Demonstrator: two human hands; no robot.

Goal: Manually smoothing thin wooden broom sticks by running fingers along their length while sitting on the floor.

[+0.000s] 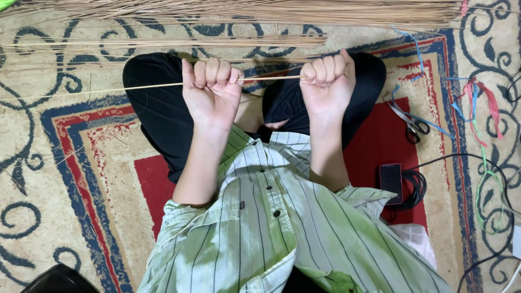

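Both hands, the left hand [213, 89] and right hand [327, 81], are fisted around one thin reed [271, 78], holding it level and taut above the crossed legs, scissors [408, 120] lying nearby on the rug [81, 163].

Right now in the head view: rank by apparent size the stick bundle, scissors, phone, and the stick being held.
1. Stick bundle, spans most of the frame.
2. Held stick, long but very thin, gripped by left hand and right hand.
3. Scissors and phone: look alike, not ranked.
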